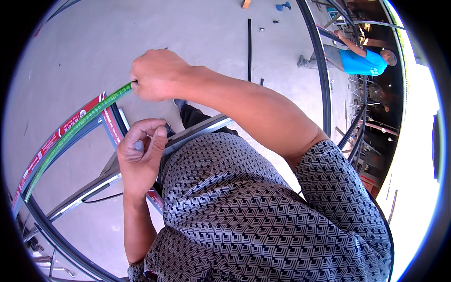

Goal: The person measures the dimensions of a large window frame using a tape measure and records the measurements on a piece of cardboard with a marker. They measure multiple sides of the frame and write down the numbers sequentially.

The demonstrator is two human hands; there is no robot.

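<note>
My right hand is closed in a fist on the near end of a green tape measure. Its blade stretches down to the far left, along a metal bar with a red printed film. Whether the tape's case or its end sits in the fist is hidden. Lower down, my left hand pinches a pen-like thing: a pale grey end shows in the palm and a dark tip at the fingertips. This hand is apart from the tape, above a metal frame of crossing bars.
A dark curved bar runs along the right. Beyond it, a co-worker in a blue shirt holds another bar. On the grey floor lie a long black strip, a blue power tool and an orange block.
</note>
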